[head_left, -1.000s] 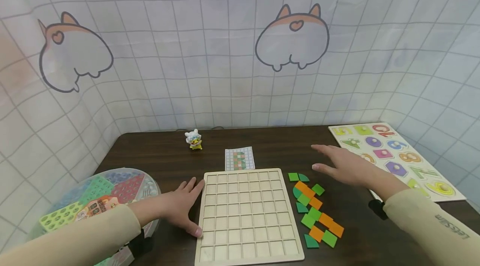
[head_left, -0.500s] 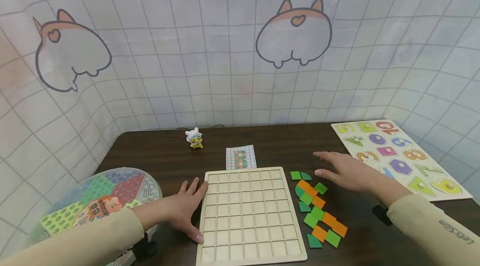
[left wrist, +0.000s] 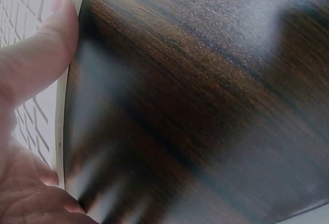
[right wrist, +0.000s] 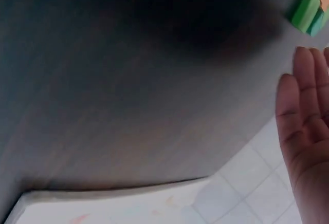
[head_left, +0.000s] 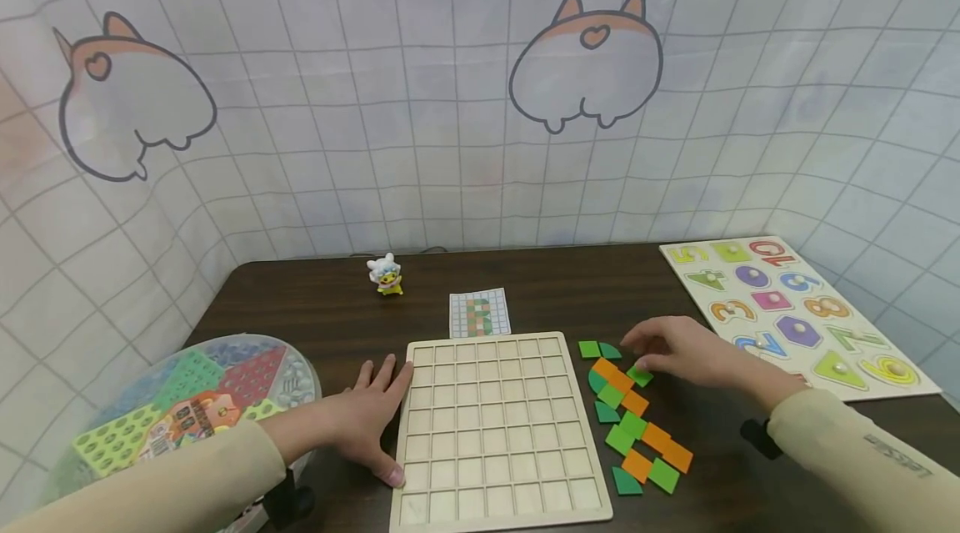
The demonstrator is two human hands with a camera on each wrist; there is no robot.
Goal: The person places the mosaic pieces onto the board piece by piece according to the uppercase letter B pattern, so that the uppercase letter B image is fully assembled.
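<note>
Head view gives us both hands, well apart from each other. Our left hand (head_left: 367,420) rests with fingers spread, its fingertips and thumb at the left edge of the pale gridded board (head_left: 480,421), and the left wrist view confirms the thumb lying over that rim. The board lies about midway between the left and right edges of the dark wooden surface (head_left: 570,283), well short of its far edge, with a small pattern card (head_left: 480,314) just beyond it. Our right hand (head_left: 686,352) reaches in from the right, thumb at a green square tile (head_left: 639,378); the fingers bend a little, but we cannot tell whether they pinch it, since the right wrist view hides the thumb. That tile lies flat to the right of the board's far right corner, among the other orange and green tiles (head_left: 633,426). To take it well, we judge it best to put thumb and forefinger on opposite edges, come from the far right side, where there is room, and lift straight up, because dragging could push the orange neighbours out of place. Light, even pressure from our left hand should be enough to steady the board.
</note>
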